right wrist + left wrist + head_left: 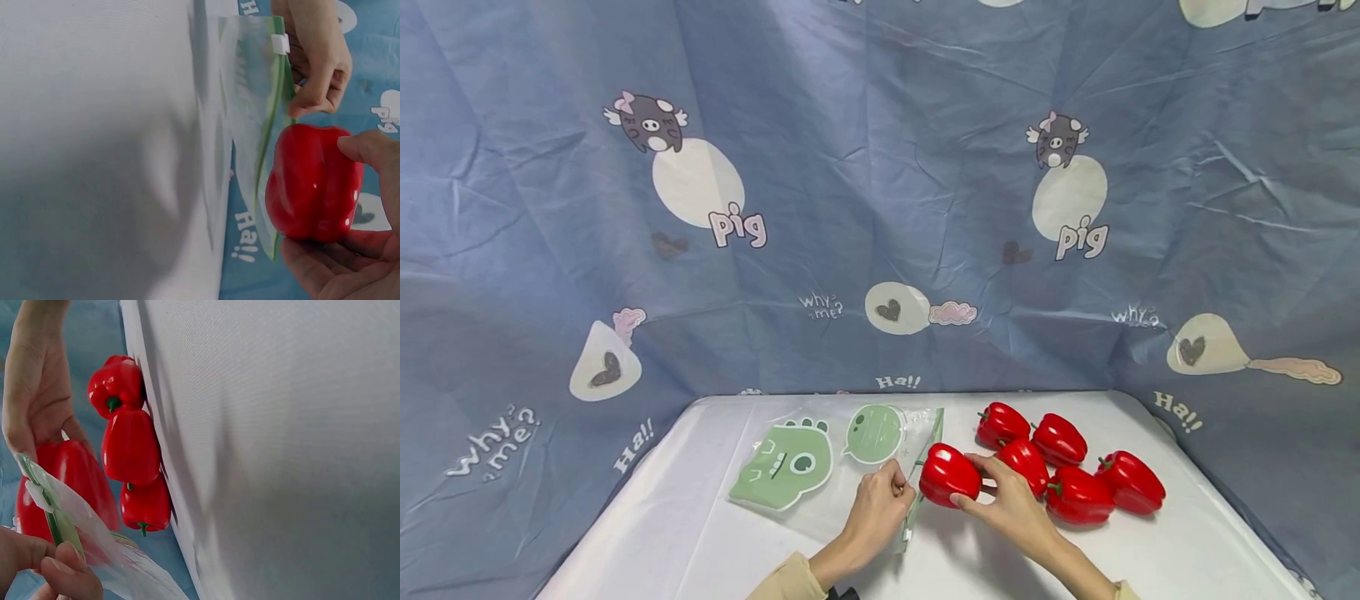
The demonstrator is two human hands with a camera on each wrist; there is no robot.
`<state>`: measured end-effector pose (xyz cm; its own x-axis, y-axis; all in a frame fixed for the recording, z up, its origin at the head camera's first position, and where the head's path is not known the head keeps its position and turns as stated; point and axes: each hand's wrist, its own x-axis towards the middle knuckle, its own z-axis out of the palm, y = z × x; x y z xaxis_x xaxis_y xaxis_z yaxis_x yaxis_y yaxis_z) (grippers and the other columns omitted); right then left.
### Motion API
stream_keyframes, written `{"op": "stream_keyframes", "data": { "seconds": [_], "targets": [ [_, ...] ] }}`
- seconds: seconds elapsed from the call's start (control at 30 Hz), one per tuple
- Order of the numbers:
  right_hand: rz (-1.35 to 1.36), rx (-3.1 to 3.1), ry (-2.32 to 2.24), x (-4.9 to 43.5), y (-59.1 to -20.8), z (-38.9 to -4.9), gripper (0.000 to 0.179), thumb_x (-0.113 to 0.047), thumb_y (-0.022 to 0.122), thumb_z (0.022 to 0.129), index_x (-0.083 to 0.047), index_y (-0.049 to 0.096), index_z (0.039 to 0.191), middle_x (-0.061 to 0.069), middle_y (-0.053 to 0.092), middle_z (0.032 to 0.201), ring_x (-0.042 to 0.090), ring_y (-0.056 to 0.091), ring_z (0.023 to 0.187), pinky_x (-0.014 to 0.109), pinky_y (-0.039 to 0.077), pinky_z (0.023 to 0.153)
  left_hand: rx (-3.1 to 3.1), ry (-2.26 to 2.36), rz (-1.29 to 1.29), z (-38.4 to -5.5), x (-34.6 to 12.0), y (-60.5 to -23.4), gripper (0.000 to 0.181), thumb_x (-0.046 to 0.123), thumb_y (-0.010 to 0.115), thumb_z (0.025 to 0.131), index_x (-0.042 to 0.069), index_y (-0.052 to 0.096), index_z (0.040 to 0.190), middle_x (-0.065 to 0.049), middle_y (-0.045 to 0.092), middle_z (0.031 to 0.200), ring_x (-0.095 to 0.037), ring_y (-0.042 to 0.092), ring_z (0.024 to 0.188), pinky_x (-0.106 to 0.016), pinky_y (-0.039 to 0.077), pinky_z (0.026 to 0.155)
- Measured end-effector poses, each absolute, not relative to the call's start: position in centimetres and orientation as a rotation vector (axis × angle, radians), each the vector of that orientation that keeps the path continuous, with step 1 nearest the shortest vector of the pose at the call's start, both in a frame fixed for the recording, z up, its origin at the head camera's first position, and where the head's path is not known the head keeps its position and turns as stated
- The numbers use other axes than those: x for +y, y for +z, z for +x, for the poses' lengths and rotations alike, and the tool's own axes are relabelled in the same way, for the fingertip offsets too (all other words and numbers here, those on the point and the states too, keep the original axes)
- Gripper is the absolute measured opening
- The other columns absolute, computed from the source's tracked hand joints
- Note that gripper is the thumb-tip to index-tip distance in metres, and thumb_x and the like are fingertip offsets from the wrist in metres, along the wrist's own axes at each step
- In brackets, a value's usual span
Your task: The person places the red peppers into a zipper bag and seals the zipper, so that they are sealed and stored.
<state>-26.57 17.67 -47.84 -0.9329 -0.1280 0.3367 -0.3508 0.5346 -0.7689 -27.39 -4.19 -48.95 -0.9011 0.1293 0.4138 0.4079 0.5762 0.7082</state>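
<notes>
The left hand is pinching the green zip edge of a clear, flat plastic bag printed with a pale green one-eyed monster. The right hand is gripping a glossy red bell pepper with a green stem, its thumb and fingers spreading around opposite sides. That pepper is hovering just beside the zip edge, its stem pointing toward the bag; whether the two are touching is hard to tell. A small white slider is sitting near one end of the zip. Five more shiny red bell peppers are lying clustered beyond the right hand on the white cloth-covered tabletop. Behind, a blue pig-print fabric is hanging in creases.
</notes>
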Motion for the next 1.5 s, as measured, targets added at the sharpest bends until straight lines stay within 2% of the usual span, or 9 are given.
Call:
{"op": "stream_keyframes", "data": {
  "seconds": [0.27,0.53,0.77,1.07,1.27,1.5],
  "targets": [
    [0.439,-2.546,1.344,17.4,-48.8,-26.5,0.058,-0.026,0.085,0.069,-0.008,0.062,0.12,0.001,0.068,0.11,0.02,0.066,0.101,0.028,0.056,0.077,-2.482,-1.269,-0.419,-27.3,-4.0,-49.1,0.016,0.004,0.06,0.076,0.014,0.051,0.068,0.012,0.047,0.054,0.002,0.041,0.05,-0.017,0.036,0.05],
    [0.473,-2.572,1.304,17.7,-49.5,-26.4,0.06,-0.029,0.085,0.069,-0.007,0.062,0.121,0.003,0.067,0.109,0.022,0.067,0.101,0.027,0.056,0.077,-2.492,-1.306,-0.407,-27.4,-4.0,-49.2,0.012,0.003,0.058,0.077,0.012,0.053,0.071,0.01,0.052,0.055,0.002,0.043,0.047,-0.017,0.036,0.044],
    [0.53,-2.608,1.318,17.6,-50.0,-26.5,0.061,-0.03,0.082,0.073,-0.003,0.06,0.123,0.008,0.066,0.115,0.024,0.066,0.103,0.029,0.056,0.077,-2.483,-1.304,-0.391,-27.3,-3.8,-49.2,0.014,0.003,0.06,0.078,0.012,0.053,0.07,0.01,0.052,0.055,0.002,0.044,0.05,-0.017,0.038,0.048],
    [0.578,-2.622,1.248,17.5,-50.8,-26.6,0.061,-0.03,0.081,0.074,0.0,0.06,0.122,0.005,0.067,0.11,0.023,0.066,0.102,0.025,0.055,0.079,-2.485,-1.353,-0.404,-27.1,-3.6,-49.4,0.011,0.005,0.059,0.077,0.012,0.054,0.072,0.011,0.053,0.055,0.002,0.043,0.047,-0.017,0.037,0.045],
    [0.595,-2.629,1.204,17.4,-51.2,-26.7,0.061,-0.035,0.08,0.075,-0.001,0.06,0.122,0.004,0.067,0.11,0.02,0.066,0.101,0.023,0.055,0.08,-2.476,-1.37,-0.408,-26.9,-3.6,-49.2,0.009,0.007,0.06,0.079,0.013,0.056,0.074,0.011,0.055,0.059,0.001,0.046,0.05,-0.017,0.04,0.048],
    [0.592,-2.649,1.151,17.4,-51.5,-26.9,0.064,-0.042,0.078,0.075,-0.002,0.061,0.122,0.002,0.067,0.109,0.018,0.066,0.1,0.026,0.055,0.08,-2.455,-1.373,-0.414,-26.5,-3.4,-49.2,0.01,0.006,0.06,0.078,0.014,0.055,0.074,0.012,0.056,0.06,0.003,0.046,0.052,-0.017,0.041,0.05]
  ]
}}
